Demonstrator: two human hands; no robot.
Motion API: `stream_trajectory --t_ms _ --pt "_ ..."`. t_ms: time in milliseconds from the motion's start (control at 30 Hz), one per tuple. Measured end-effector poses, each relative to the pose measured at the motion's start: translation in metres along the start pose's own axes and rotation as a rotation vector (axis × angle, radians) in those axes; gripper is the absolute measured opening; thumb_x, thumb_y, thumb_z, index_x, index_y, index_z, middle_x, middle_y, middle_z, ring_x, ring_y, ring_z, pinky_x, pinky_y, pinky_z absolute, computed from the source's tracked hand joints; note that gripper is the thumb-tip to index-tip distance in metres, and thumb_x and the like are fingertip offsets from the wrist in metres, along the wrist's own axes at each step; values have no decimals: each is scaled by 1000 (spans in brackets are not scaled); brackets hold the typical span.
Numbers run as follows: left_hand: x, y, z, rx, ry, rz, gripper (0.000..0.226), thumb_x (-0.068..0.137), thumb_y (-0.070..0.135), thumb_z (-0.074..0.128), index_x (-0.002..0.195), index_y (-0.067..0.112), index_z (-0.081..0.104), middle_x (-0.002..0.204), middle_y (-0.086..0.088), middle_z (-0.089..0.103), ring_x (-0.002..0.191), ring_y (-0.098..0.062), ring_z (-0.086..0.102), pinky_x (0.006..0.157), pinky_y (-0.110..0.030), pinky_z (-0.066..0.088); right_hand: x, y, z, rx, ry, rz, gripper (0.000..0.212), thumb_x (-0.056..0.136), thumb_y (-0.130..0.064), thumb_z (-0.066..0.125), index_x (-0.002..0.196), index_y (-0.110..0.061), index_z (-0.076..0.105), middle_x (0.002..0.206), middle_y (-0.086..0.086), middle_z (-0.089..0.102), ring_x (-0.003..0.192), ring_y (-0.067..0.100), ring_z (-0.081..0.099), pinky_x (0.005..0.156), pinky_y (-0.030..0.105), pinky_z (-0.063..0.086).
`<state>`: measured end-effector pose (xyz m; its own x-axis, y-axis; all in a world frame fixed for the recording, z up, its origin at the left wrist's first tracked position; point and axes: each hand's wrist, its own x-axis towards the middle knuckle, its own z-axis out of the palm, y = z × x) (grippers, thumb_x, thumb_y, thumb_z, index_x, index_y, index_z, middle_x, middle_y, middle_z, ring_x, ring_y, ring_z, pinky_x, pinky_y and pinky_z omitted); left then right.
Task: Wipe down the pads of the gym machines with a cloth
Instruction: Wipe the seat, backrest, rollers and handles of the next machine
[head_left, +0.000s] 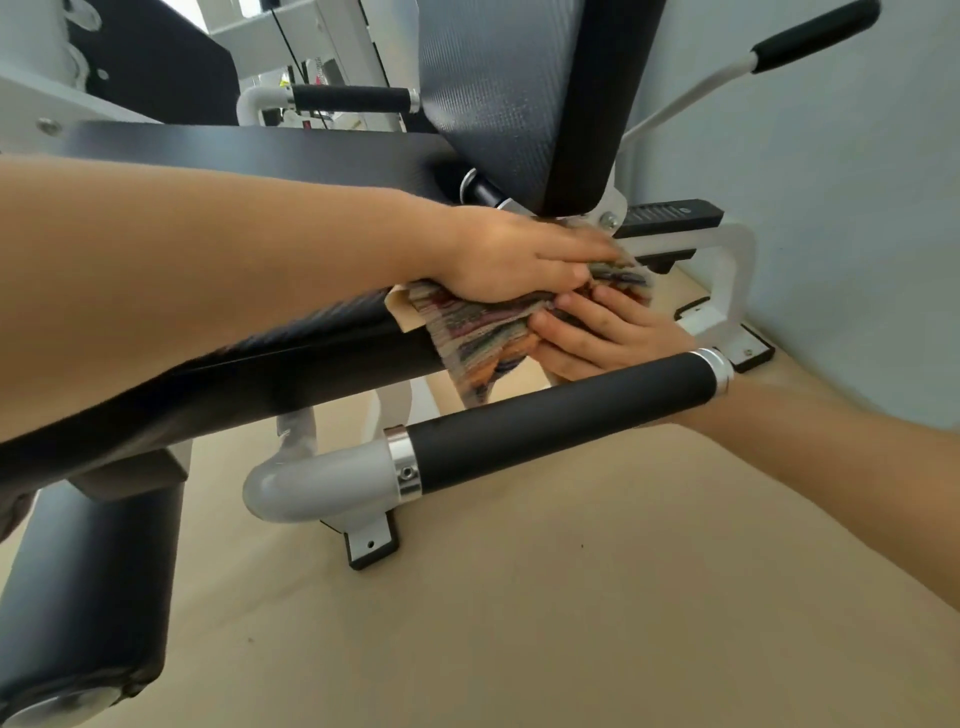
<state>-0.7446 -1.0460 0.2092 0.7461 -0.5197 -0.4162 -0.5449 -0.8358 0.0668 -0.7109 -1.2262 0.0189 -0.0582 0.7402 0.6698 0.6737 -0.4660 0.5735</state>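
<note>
Beige sheet flooring (571, 623) fills the nearest part of the view. At the lower left is a black cylindrical vinyl roller pad (88, 597) that the wiping is nowhere near. Above the floor runs a black foam-gripped handle with silver collars (561, 421). The right forearm passes behind it so that the right hand (608, 332) can come at the seat from the side.

That hand's fingers are curled into the hanging part of the multicoloured striped woven cloth (483, 343), apparently to gather the loose end and keep it from dragging. The cloth lies over the rear edge of the long black vinyl seat pad (260, 374), partly on top and partly draped down its side. The left hand (514, 260) lies flat on it with straight fingers, pressing it down, which suits rubbing the seam where the seat meets the upright black textured backrest pad (498, 93).

Farther off are a second black-gripped handle (348, 98) and a black plate with pale markings (670, 213) too small to read. No brand or label can be read anywhere.
</note>
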Motion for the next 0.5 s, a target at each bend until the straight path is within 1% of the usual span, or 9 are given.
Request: stream_trajectory --t_ms 33,67,100,133,233,333,400,433,500 --pt "-16 -7 0 3 21 -27 50 109 44 24 158 39 17 166 14 19 153 -7 13 123 -27 5 13 -7 4 -33 61 1 78 102 -40 58 162 -13 16 171 11 10 158 30 7 127 45 13" --pt "-31 -13 1 -8 33 -58 52 108 45 23 159 38 13 167 17 11 153 -2 6 119 -19 0 27 -14 7 -43 119 7 79 101 -41 60 162 -14 17 171 10 7 158 30 7 126 45 13" --pt "-45 -16 2 -26 36 -77 53 107 46 23 159 39 12 166 20 8 152 1 3 116 -16 -3 39 -21 8 -37 165 22 80 101 -42 61 162 -14 16 171 10 4 157 29 7 126 44 13" --pt "-52 -18 2 -42 34 -87 54 106 47 22 159 41 12 166 22 7 151 3 1 115 -16 -4 47 -28 8 -28 202 38 81 101 -44 61 162 -15 16 171 9 3 157 29 7 126 44 12" --pt "-46 -17 2 -32 35 -95 52 107 47 23 157 42 12 166 19 9 153 -1 2 120 -22 -1 51 -34 12 -33 259 8 82 101 -42 61 162 -15 14 171 9 3 157 28 6 126 44 12" --pt "-18 -6 2 9 40 -66 52 108 47 23 158 42 13 167 14 14 155 -10 10 127 -36 6 31 -4 17 -151 257 -58 84 100 -36 65 162 -16 14 171 9 4 158 27 6 126 42 12" --pt "-5 3 3 39 31 -53 52 108 44 24 159 38 14 168 11 14 155 -12 10 127 -41 8 9 6 17 -123 170 -49 80 101 -35 63 162 -15 15 172 8 6 158 26 6 126 43 14" --pt "-3 5 3 57 31 -42 53 108 43 24 159 36 14 168 9 14 155 -13 10 127 -42 8 0 5 12 -68 107 -36 76 103 -35 58 162 -15 14 171 8 9 158 26 6 126 43 16" --pt "-11 8 2 60 23 -25 54 108 44 27 159 35 14 168 8 16 155 -15 14 126 -44 13 -9 -2 0 46 -3 0 71 106 -38 48 162 -13 14 167 8 21 158 26 4 125 44 16"
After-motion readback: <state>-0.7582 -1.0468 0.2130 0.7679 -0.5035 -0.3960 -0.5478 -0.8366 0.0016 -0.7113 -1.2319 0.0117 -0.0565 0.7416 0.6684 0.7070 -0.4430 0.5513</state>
